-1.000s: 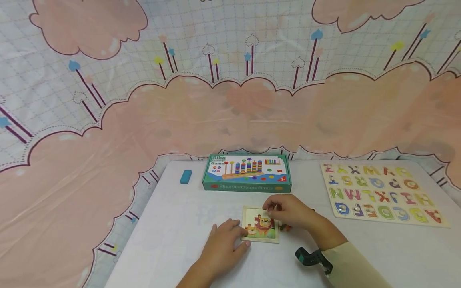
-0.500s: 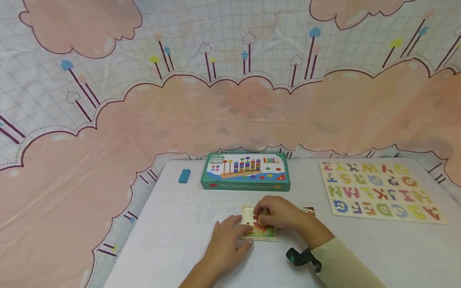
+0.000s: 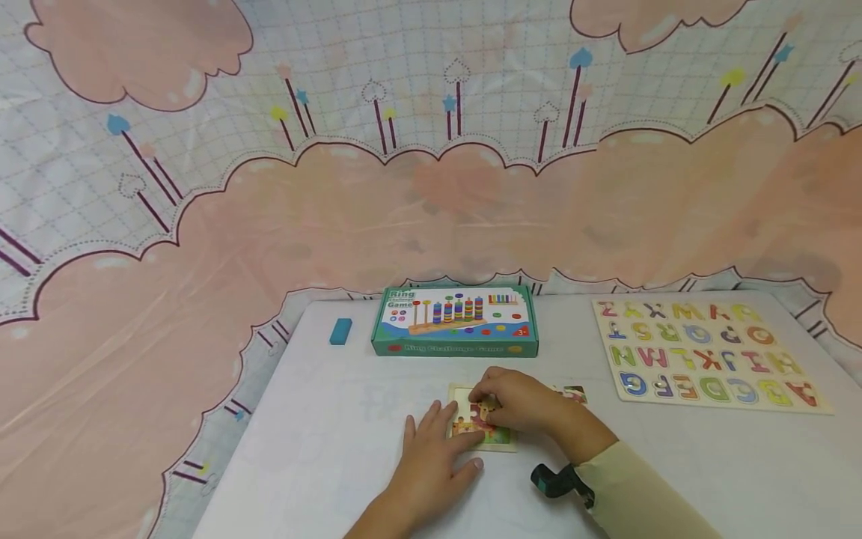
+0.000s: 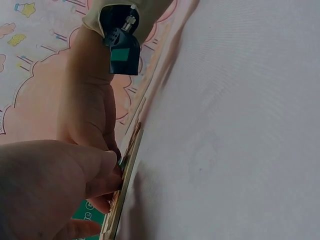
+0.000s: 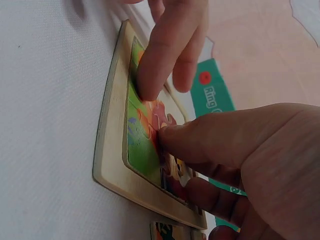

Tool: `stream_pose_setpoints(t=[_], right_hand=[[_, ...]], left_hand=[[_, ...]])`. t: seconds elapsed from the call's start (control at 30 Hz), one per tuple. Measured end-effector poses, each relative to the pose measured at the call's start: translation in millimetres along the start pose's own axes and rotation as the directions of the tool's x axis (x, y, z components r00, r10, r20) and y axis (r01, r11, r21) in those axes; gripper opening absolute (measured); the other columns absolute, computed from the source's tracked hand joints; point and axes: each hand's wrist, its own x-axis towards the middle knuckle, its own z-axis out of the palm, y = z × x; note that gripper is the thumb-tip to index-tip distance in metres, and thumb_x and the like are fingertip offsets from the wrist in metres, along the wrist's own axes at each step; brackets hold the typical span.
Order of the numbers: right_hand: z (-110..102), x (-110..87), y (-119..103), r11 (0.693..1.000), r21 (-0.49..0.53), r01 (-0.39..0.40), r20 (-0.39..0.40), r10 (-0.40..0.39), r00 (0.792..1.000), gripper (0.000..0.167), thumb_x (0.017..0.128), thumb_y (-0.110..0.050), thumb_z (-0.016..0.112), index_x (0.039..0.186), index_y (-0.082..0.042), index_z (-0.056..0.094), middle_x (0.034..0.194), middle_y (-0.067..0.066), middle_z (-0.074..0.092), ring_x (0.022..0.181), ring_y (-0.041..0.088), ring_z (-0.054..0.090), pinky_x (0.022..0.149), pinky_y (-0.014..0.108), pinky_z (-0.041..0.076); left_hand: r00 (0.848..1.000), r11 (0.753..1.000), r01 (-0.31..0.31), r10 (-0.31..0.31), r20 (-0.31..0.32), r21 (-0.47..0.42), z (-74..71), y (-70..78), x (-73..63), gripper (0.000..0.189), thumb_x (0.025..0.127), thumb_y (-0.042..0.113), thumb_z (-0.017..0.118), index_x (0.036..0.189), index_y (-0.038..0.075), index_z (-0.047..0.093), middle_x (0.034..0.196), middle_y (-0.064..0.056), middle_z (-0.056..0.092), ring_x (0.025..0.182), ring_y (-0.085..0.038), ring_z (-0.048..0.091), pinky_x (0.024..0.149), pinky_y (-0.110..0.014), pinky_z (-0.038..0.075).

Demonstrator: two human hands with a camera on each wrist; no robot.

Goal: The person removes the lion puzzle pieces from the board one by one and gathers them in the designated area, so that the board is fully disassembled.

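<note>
- Resting on the white table (image 3: 303,464), the wooden puzzle tray (image 5: 112,130) lies between the two hands, near the green box (image 3: 454,349) but apart from it.
- The left hand (image 3: 438,457) is spread, its fingers fairly straight, with the forefinger touching the picture pieces (image 5: 142,152) low in the tray and the thumb off to the near side.
- The right hand (image 3: 521,400) is narrow and curled over the upper right of the tray, its thumb tip touching the bear picture; whether a piece is pinched under it, I cannot tell.
- A pale bare patch shows at the tray's upper left.
- The tray looks light and stiff, likely thin wood; it would probably slide on the cloth-like table if pushed from one side, so a flat hand at its rim should steady it.
- The pieces look thin, hard and smooth; they are best taken by their side edges between thumb and fingertip, and pressed flat from above. Their knobs could chip if forced, I would judge.
- Loose pieces (image 3: 574,392) lie just right of the tray, partly hidden by the right hand.
- Farther off are a blue block (image 3: 340,331) at the left and a letter board (image 3: 821,406) at the right.
</note>
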Motion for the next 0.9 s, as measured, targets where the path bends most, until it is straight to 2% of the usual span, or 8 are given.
stream_pose_setpoints(t=[0.2, 0.43, 0.67, 0.9], right_hand=[[0.2, 0.3, -0.8, 1.0, -0.022, -0.002, -0.013, 0.002, 1.0, 0.023, 0.09, -0.012, 0.087, 0.111, -0.018, 0.081, 0.101, -0.009, 0.065, 0.092, 0.01, 0.059, 0.091, 0.037, 0.056], [2.4, 0.9, -1.9, 0.996, -0.082, -0.029, -0.063, 0.024, 0.998, 0.025, 0.086, -0.014, 0.09, 0.108, -0.016, 0.079, 0.102, -0.006, 0.063, 0.098, 0.014, 0.059, 0.095, 0.043, 0.054], [1.0, -1.2, -2.8, 0.998, -0.038, -0.049, -0.038, 0.048, 0.998, 0.025, 0.088, -0.012, 0.089, 0.11, -0.015, 0.078, 0.104, -0.006, 0.067, 0.102, 0.015, 0.061, 0.1, 0.045, 0.054], [-3.6, -2.7, -2.0, 0.999, -0.002, -0.053, -0.009, 0.053, 0.999, 0.027, 0.089, -0.002, 0.084, 0.112, -0.015, 0.078, 0.106, -0.005, 0.068, 0.102, 0.015, 0.062, 0.101, 0.045, 0.055]], left_hand=[[1.0, 1.0, 0.0, 0.0, 0.004, 0.003, 2.5, 1.4, -1.5, 0.039, 0.101, 0.041, 0.071, 0.137, 0.027, 0.075, 0.163, -0.017, 0.046, 0.157, -0.045, 0.03, 0.115, -0.084, 0.015], [1.0, 1.0, 0.009, -0.009, 0.002, 0.015, 3.1, 1.2, -1.7, 0.04, 0.1, 0.042, 0.072, 0.137, 0.027, 0.075, 0.163, -0.016, 0.047, 0.157, -0.043, 0.032, 0.115, -0.084, 0.016], [1.0, 1.0, 0.025, -0.025, 0.016, 0.018, 2.6, 0.9, -1.8, 0.04, 0.1, 0.043, 0.072, 0.138, 0.03, 0.074, 0.164, -0.014, 0.047, 0.156, -0.042, 0.033, 0.115, -0.084, 0.016], [0.999, 0.999, 0.036, -0.037, 0.026, 0.02, 1.4, 1.1, -1.5, 0.04, 0.1, 0.043, 0.073, 0.138, 0.031, 0.074, 0.164, -0.012, 0.047, 0.156, -0.041, 0.034, 0.115, -0.083, 0.015]])
